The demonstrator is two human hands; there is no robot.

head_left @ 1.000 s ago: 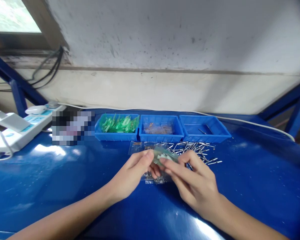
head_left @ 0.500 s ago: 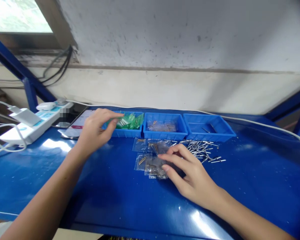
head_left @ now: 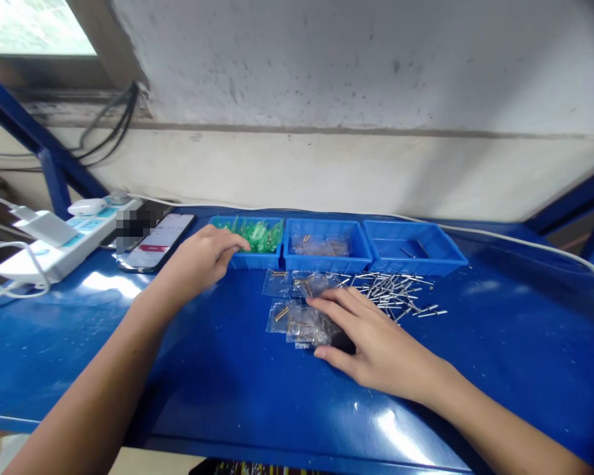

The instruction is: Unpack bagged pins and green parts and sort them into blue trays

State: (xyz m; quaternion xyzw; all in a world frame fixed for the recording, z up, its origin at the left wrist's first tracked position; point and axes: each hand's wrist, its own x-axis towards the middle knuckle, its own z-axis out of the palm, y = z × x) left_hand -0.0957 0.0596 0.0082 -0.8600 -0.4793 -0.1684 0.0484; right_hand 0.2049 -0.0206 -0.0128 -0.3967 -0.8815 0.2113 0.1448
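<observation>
My left hand (head_left: 202,261) is at the front edge of the left blue bin (head_left: 252,261). Its fingers are bent loosely beside the green plastic bags (head_left: 261,233) in that bin, and I see nothing held in them. Over the small clear bags (head_left: 304,323) on the table, my right hand (head_left: 361,330) has its thumb and fingers apart, with the fingertips at the bags' right side. Some of these bags hold short brass-coloured pins (head_left: 281,315). The hand hides part of the pile. Loose silvery blind rivets (head_left: 391,290) lie behind the right hand.
The middle blue bin (head_left: 327,265) holds more clear bags, and the right blue bin (head_left: 416,267) a few thin pieces. A phone (head_left: 161,241) and a white power strip (head_left: 64,241) with cables lie left. The wall (head_left: 327,168) stands behind the blue table (head_left: 237,369).
My left hand has drawn back slightly and lower from the green bags, uncovering the phone. The fingers of my right hand have spread wider, the thumb moving nearer to me.
</observation>
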